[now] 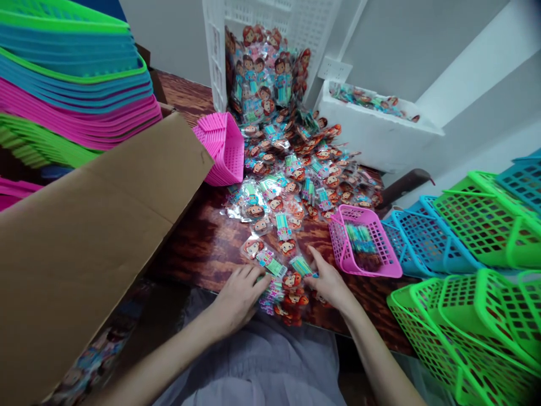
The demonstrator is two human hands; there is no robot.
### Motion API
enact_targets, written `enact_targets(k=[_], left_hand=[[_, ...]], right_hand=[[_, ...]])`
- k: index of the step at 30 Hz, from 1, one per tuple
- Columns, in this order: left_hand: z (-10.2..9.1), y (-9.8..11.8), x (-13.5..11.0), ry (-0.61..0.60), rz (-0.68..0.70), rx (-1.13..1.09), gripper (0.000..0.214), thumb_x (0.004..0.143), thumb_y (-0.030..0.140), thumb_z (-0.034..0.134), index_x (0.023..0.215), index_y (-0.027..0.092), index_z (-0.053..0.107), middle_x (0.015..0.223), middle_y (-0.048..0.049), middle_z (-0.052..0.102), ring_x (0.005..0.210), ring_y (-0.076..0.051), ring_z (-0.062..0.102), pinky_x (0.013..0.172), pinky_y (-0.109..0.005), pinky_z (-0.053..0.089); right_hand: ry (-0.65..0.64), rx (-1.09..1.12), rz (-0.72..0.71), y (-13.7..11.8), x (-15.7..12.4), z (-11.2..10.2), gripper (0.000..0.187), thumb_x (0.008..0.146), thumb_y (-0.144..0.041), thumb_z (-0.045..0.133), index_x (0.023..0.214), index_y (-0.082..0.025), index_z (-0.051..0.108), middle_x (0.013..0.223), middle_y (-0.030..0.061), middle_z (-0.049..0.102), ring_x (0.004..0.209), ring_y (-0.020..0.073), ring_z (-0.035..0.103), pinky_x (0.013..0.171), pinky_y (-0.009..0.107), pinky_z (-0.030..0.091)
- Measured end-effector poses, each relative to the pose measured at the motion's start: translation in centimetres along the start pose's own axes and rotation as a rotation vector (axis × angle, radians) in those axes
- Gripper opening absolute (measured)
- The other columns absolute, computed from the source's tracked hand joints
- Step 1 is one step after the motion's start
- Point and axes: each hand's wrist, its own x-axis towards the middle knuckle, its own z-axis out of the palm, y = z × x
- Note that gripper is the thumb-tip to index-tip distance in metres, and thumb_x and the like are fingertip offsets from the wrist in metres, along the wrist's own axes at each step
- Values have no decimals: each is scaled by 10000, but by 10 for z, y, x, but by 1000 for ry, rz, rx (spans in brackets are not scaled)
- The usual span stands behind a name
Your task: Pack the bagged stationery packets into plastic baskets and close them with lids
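My left hand (239,293) is closed at the left side of a small pile of clear plastic packets (291,299) by the table's front edge. Its thumb and fingers meet the edge of a packet with a red-haired cartoon figure and green sticks (270,262). To the right, my right hand (332,282) has index finger and thumb apart, beside the end of another packet with green contents (301,265). Its lower fingers are partly hidden. A pink basket (391,265) with a row of packets inside stands right of my right hand.
A large heap of packets (296,169) spills from a white crate (217,67). Nested pink baskets (232,152) stand behind a cardboard box flap (105,225). Green baskets (460,332) and blue baskets (443,237) crowd the right. A white foam box (355,129) sits behind.
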Motion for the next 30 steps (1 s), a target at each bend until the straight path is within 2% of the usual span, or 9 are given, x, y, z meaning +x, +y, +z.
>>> enact_targets(k=[5, 8, 11, 16, 19, 21, 23, 26, 30], left_hand=[[3, -2, -1, 38, 43, 40, 673, 714, 76, 627, 1355, 190, 458, 1413, -144, 464, 1282, -319, 425, 1065, -453, 364], [2, -3, 1, 135, 104, 127, 585, 732, 120, 645, 1297, 175, 507, 1600, -181, 206, 1475, -390, 154, 1168, -563, 184], [1, -3, 3, 190, 182, 206, 393, 825, 190, 592, 1214, 161, 543, 1628, -193, 115, 1501, -391, 75, 1181, -618, 50], [-3, -5, 4, 58, 172, 176, 431, 829, 175, 575, 1256, 181, 514, 1404, -167, 473, 1344, -317, 416, 1200, -548, 147], [-5, -6, 3, 7, 159, 129, 467, 798, 147, 588, 1257, 178, 507, 1299, -131, 534, 1253, -299, 479, 1169, -488, 257], [-6, -5, 3, -4, 142, 101, 518, 802, 122, 568, 1307, 179, 467, 1312, -129, 522, 1214, -295, 488, 1099, -458, 349], [-6, -4, 3, -12, 112, 71, 646, 798, 75, 534, 1411, 190, 365, 1314, -123, 517, 1158, -280, 501, 1017, -425, 408], [-7, -1, 4, -33, 50, 47, 786, 754, 46, 541, 1477, 181, 262, 1299, -123, 517, 1122, -275, 494, 979, -413, 415], [-10, 1, 6, -73, 9, 21, 703, 693, 71, 594, 1361, 183, 406, 1288, -113, 517, 1147, -284, 471, 981, -405, 402]], right_hand=[[110, 17, -176, -34, 6, -4, 230, 790, -171, 632, 1017, -207, 630, 1013, 35, 677, 931, 213, 628, 825, 305, 448], [134, -83, -280, -69, 7, 9, 198, 809, -142, 612, 998, -202, 629, 1002, 51, 684, 928, 211, 628, 820, 297, 442], [-1, -155, -408, -88, 4, 24, 251, 814, -69, 542, 1002, -177, 668, 1033, 93, 701, 971, 216, 631, 864, 300, 439], [-425, 194, -441, -70, 24, 8, 177, 879, -260, 568, 878, -176, 724, 842, 23, 725, 812, 189, 645, 735, 269, 468], [-121, 169, -214, -61, 52, -2, 272, 913, -369, 531, 828, -169, 695, 788, 30, 698, 786, 198, 629, 726, 285, 460], [185, 35, -70, -63, 71, 4, 225, 890, -355, 573, 959, -164, 670, 972, 94, 698, 957, 247, 610, 842, 337, 444], [320, -46, 13, -67, 87, 14, 344, 837, -316, 649, 1135, -148, 609, 1182, 170, 637, 1129, 297, 543, 936, 388, 406], [286, -47, 38, -65, 103, 21, 459, 794, -272, 690, 1218, -148, 563, 1152, 155, 653, 1056, 285, 587, 883, 374, 433], [144, 0, -92, -54, 99, -5, 265, 791, -209, 662, 1055, -189, 670, 977, 26, 693, 876, 207, 623, 795, 296, 449]])
